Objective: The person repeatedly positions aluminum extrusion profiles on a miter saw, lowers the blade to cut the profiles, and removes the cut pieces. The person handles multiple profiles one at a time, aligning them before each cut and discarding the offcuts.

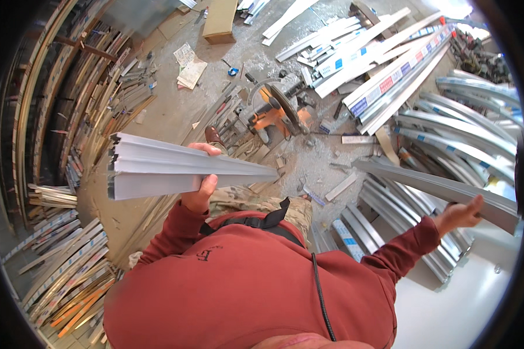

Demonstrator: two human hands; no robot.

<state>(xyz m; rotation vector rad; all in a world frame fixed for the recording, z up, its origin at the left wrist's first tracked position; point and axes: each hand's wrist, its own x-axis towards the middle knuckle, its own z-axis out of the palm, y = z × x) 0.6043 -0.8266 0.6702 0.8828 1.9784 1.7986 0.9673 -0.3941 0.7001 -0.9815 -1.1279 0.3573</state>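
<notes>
Left hand (198,198): fingers clamped on a grooved grey profile (151,166), located at front left of the person's red sweatshirt (250,273). Right hand (455,217): touching a long grey bar (431,183); finger closure cannot be determined. Orange saw (268,116) noted ahead, amid debris.

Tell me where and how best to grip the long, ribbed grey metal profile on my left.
Grip the ribbed grey metal profile partway along, likely from underneath on your body's side, thumb and fingers over opposite long edges, as your left hand does; its slim width permits wrapping, and its left end looks jagged.
</notes>
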